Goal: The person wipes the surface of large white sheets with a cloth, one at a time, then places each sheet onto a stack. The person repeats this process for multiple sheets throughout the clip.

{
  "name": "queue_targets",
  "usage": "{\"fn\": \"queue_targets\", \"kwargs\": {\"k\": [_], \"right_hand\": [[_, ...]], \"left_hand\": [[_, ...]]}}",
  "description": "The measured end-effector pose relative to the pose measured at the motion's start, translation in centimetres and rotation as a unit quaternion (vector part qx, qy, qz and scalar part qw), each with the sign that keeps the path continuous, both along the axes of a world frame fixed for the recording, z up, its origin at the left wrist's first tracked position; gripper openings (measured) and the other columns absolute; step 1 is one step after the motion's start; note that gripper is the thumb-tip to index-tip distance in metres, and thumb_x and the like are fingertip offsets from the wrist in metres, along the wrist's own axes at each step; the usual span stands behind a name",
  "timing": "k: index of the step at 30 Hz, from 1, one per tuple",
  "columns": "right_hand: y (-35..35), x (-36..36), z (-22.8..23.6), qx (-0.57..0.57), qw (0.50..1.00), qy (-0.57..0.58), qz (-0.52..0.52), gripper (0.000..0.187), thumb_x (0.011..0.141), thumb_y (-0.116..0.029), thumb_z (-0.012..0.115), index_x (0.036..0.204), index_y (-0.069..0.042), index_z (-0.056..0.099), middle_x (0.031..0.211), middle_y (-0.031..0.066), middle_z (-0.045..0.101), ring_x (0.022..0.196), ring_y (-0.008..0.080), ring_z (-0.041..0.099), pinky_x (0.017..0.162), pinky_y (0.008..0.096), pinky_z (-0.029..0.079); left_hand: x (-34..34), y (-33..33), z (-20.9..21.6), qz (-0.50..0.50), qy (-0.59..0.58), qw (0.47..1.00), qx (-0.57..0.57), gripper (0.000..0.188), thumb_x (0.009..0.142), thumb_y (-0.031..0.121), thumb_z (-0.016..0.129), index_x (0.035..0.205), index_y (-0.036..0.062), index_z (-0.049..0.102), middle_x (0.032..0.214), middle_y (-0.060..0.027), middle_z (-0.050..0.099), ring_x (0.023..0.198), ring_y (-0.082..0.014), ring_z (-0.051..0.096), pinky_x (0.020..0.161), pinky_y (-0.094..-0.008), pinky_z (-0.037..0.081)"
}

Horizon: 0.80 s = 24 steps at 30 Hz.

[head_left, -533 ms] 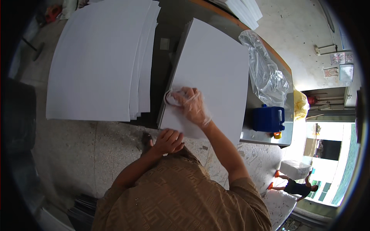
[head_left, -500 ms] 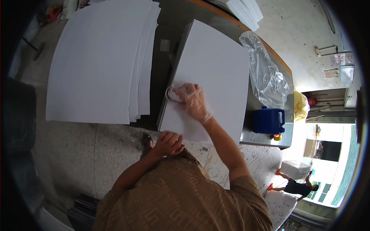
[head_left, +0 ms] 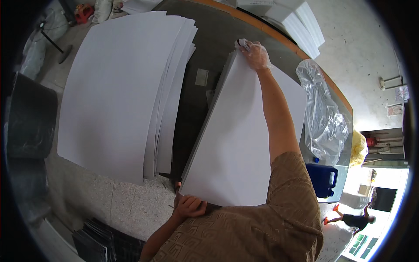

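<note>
Gloved right hand [head_left: 257,56] clenched on a pale wad [head_left: 242,43], white stack [head_left: 235,139] beneath that grip, left hand [head_left: 190,206] curled by the near edge, its hold unclear from here, clear plastic [head_left: 324,115] to the grip's right

head view | from wearer's head | faces down | near white sheets [head_left: 231,148]

There are two large sheet stacks [head_left: 115,91] [head_left: 231,131] and one blue jug [head_left: 320,179].
</note>
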State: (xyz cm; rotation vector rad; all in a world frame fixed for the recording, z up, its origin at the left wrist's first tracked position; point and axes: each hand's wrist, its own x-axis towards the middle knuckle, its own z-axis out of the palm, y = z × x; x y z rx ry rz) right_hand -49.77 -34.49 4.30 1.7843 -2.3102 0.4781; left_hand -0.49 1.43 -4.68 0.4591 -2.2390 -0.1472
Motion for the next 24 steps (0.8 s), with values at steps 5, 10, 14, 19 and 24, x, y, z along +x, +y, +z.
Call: {"fn": "queue_targets", "kwargs": {"k": [5,10,14,19,24], "right_hand": [[8.8,4.8,0.1,-0.029,0.999,-0.014,0.036,0.041,0.091,-0.040,0.064,0.122,-0.013,0.067,0.109,0.0185,0.066,0.099,0.0350,0.066,0.088,0.0451,0.053],[31.8,21.7,2.1,0.124,0.974,-0.037,0.184,0.043,0.088,-0.038,0.068,0.127,-0.020,0.063,0.132,0.0042,0.061,0.118,0.0274,0.056,0.093,0.0487,0.044],[43.6,28.4,3.2,0.173,0.958,-0.109,0.200,0.041,0.081,-0.030,0.073,0.122,-0.028,0.065,0.132,0.0079,0.057,0.118,0.0296,0.055,0.092,0.0484,0.045],[38.8,24.9,3.0,0.139,0.968,-0.041,0.207,0.039,0.083,-0.028,0.072,0.121,-0.027,0.067,0.129,0.0025,0.060,0.111,0.0308,0.057,0.089,0.0475,0.045],[21.8,9.5,1.3,0.047,0.995,0.007,0.091,0.041,0.086,-0.035,0.072,0.120,-0.011,0.067,0.108,0.0152,0.067,0.098,0.0338,0.060,0.086,0.0456,0.047]], "left_hand": [[-0.6,-1.0,-0.2,-0.035,0.034,0.999,0.012,0.022,0.076,0.023,0.078,0.093,0.0235,0.064,0.105,-0.0029,0.055,0.092,-0.0190,0.056,0.078,-0.0362,0.047],[-1.1,-1.4,-0.3,-0.009,0.053,0.999,-0.004,0.023,0.078,0.028,0.076,0.095,0.0209,0.063,0.104,-0.0033,0.055,0.092,-0.0205,0.054,0.081,-0.0373,0.045],[-0.6,-1.9,-1.9,-0.086,0.061,0.994,-0.007,0.029,0.079,0.031,0.074,0.102,0.0179,0.060,0.105,-0.0046,0.051,0.097,-0.0250,0.047,0.083,-0.0413,0.040],[-0.5,-1.4,-1.6,-0.047,0.016,0.999,-0.011,0.032,0.080,0.033,0.073,0.105,0.0196,0.059,0.107,-0.0049,0.050,0.096,-0.0251,0.046,0.082,-0.0405,0.040],[-0.5,-0.7,-0.4,-0.003,0.015,1.000,0.004,0.026,0.081,0.031,0.074,0.101,0.0238,0.059,0.107,-0.0027,0.052,0.094,-0.0203,0.052,0.081,-0.0376,0.044]]}}
